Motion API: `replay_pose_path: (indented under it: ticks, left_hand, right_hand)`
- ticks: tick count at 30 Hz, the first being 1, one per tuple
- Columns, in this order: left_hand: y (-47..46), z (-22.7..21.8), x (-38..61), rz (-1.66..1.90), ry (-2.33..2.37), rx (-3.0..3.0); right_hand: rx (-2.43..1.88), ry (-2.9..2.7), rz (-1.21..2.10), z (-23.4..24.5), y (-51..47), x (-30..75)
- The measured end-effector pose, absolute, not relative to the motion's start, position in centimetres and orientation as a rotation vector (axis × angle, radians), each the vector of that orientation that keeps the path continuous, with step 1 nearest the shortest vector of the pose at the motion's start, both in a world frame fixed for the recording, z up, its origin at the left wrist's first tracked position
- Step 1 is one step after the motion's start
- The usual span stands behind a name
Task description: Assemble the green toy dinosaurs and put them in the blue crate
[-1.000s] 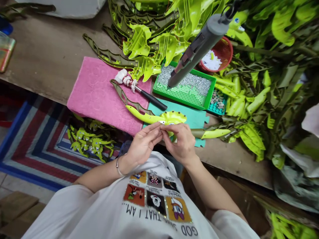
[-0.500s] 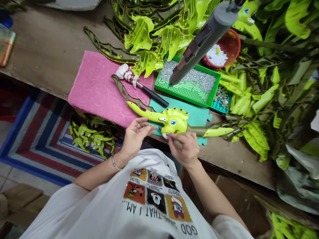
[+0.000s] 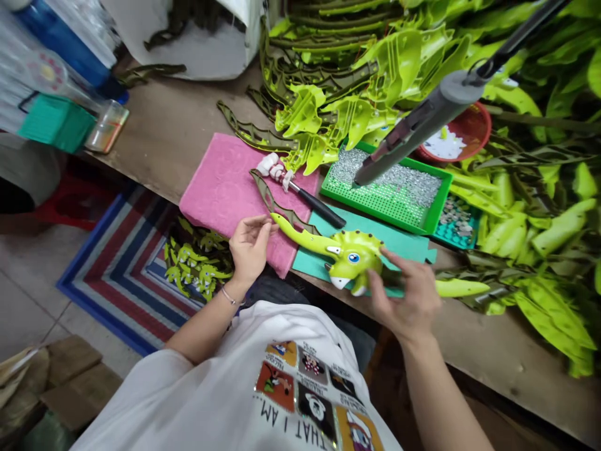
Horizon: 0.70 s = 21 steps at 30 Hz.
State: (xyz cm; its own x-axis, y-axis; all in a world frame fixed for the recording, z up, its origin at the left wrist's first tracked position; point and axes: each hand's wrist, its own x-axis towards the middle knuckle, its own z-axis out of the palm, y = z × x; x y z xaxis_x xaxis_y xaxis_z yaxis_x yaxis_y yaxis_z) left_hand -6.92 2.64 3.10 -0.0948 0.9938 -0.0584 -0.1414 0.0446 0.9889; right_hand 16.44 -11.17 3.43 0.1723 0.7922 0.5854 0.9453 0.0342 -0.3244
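A lime-green toy dinosaur (image 3: pixel 359 250) with a blue eye, white horn and frilled head lies over the teal foam mat (image 3: pixel 305 260). My left hand (image 3: pixel 251 247) pinches the tip of its long lime strip. Beside the head is my right hand (image 3: pixel 410 297), thumb and forefinger apart, slightly blurred; whether it touches the toy I cannot tell. An olive strip (image 3: pixel 282 207) runs behind the lime one. The black handle of a hammer-like tool (image 3: pixel 323 207), its head wrapped in white, rests across a pink towel (image 3: pixel 225 181) and the mat.
Beyond the mat stands a green tray (image 3: pixel 429 219) of small screws, with a hanging electric screwdriver (image 3: pixel 408 131) above it. A red basket (image 3: pixel 483 134) holds white pieces. Lime and olive toy parts (image 3: pixel 554 219) pile up at the right and back. Finished-looking heads (image 3: pixel 192 266) lie below the table's edge.
The view has shifted left. My left hand has moved from near the toy's mouth to the tip of its lime strip. My right hand has left the mouth, its fingers spreading.
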Motion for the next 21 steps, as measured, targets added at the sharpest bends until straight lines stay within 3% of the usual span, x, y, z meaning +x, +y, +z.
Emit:
replay_pose_path:
  ticks: [6,15,21]
  left_hand:
    - [5.4,2.6,-7.5,1.124,1.258,1.397]
    - [6.0,2.9,-7.8,0.975,1.257,1.368]
    - [4.1,2.4,-7.0,1.284,1.282,1.088]
  right_hand:
    - [-1.882,-1.455,-0.153,2.2,-10.5,17.5]
    - [-1.878,-1.383,-0.107,1.9,-10.4,16.9]
    - [-1.831,-1.196,0.039,2.6,-9.9,17.5]
